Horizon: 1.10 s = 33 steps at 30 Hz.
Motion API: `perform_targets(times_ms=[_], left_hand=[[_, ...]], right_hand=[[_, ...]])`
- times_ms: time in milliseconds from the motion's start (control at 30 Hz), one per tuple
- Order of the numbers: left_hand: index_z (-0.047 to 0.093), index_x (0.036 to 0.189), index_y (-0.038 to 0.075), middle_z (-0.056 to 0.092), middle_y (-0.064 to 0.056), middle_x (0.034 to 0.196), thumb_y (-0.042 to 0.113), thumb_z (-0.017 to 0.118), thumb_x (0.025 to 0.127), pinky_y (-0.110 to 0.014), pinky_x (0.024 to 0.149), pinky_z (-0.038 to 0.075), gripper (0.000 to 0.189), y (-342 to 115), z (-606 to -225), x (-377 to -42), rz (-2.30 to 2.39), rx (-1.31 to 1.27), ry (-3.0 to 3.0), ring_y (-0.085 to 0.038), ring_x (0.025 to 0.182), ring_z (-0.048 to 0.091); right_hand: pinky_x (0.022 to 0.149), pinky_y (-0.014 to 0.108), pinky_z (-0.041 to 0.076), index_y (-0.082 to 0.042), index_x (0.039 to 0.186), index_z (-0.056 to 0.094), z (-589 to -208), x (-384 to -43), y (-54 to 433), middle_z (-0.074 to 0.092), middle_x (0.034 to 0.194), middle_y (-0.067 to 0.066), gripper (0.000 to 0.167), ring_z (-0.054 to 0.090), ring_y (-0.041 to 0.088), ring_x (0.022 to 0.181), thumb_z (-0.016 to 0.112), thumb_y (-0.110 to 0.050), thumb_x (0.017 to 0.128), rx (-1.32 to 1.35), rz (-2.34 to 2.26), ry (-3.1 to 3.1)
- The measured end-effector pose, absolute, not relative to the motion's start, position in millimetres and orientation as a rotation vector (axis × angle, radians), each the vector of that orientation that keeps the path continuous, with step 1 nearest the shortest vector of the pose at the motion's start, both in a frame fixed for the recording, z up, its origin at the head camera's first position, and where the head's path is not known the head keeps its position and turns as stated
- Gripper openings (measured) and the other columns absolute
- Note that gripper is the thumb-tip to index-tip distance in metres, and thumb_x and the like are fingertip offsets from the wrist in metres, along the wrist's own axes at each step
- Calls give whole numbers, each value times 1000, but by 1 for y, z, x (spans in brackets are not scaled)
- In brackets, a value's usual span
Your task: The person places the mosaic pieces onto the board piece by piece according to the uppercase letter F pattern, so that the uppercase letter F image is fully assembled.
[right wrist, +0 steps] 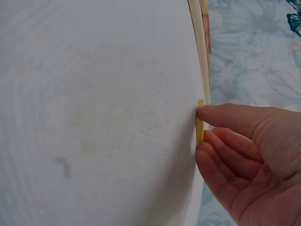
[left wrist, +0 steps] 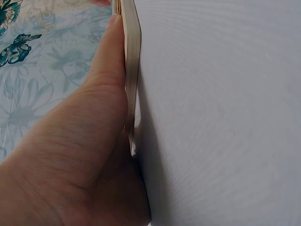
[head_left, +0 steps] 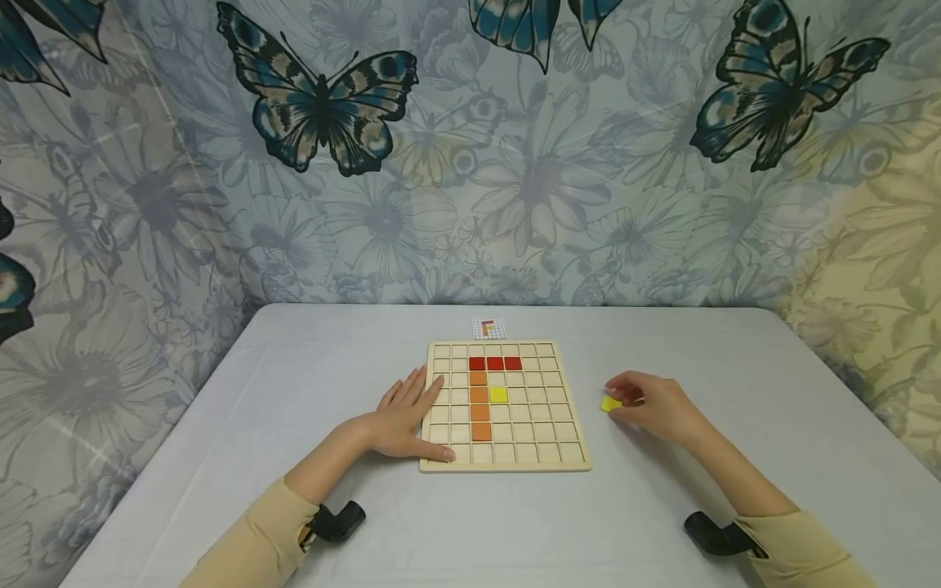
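A wooden grid board (head_left: pixel 540 434) lies flat on the white table. My left hand (head_left: pixel 399 420) rests on its left edge with the fingers straight and spread and the thumb on the front left corner. In the grid are 3 red tiles (head_left: pixel 495 363) in a row, several orange tiles (head_left: pixel 479 395) in a column below the leftmost red one, and one yellow tile (head_left: pixel 498 394) beside the orange column. To the right of the board, my right hand (head_left: pixel 657 406) pinches a second yellow tile (right wrist: pixel 200 123) between thumb and fingers, close to the tabletop.
A small printed card (head_left: pixel 488 328) with a coloured grid pattern lies just behind the board. The white-covered table (head_left: pixel 331 343) reaches back to a wall cloth (head_left: pixel 441 245) printed with flowers and butterflies. Each wrist carries a black camera mount (head_left: pixel 338 521).
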<state>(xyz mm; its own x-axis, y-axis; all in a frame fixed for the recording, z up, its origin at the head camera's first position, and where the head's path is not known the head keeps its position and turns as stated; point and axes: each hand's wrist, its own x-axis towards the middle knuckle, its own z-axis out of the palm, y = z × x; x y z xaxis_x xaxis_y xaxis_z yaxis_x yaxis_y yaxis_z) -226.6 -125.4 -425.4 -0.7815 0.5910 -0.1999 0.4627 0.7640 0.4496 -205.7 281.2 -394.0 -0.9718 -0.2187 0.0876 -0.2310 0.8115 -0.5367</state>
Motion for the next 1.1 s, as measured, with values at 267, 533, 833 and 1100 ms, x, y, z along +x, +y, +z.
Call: perform_targets(times_ms=[267, 533, 833, 1100], left_hand=[[1, 158, 9, -15, -19, 160, 78, 58, 76, -52, 114, -8, 121, -126, -418, -224, 586, 851, 2615, -30, 147, -15], [-4, 158, 14, -18, -14, 160, 83, 55, 74, -48, 115, -9, 123, -126, -423, -226, 545, 827, 2630, -24, 146, -18], [-6, 157, 17, -21, -10, 159, 83, 55, 74, -48, 115, -10, 122, -125, -426, -227, 534, 808, 2631, -21, 145, -21], [-6, 157, 17, -21, -10, 160, 83, 55, 74, -48, 115, -10, 123, -125, -426, -227, 527, 805, 2634, -20, 145, -21]], right_hand=[[73, 33, 52, -1, 108, 69, -394, -209, 278, 68, 90, 1, 33, 64, 20, 85, 81, -12, 79, 402, 940, -2920], [74, 30, 51, -3, 110, 69, -394, -214, 264, 69, 93, 1, 36, 63, 17, 85, 80, -22, 82, 391, 1047, -2936], [72, 30, 51, -4, 108, 69, -394, -219, 245, 68, 91, -1, 34, 62, 15, 84, 81, -19, 81, 446, 1097, -2935], [71, 27, 50, -6, 105, 69, -394, -224, 227, 67, 89, -1, 30, 61, 15, 83, 81, -16, 79, 499, 1162, -2919]])
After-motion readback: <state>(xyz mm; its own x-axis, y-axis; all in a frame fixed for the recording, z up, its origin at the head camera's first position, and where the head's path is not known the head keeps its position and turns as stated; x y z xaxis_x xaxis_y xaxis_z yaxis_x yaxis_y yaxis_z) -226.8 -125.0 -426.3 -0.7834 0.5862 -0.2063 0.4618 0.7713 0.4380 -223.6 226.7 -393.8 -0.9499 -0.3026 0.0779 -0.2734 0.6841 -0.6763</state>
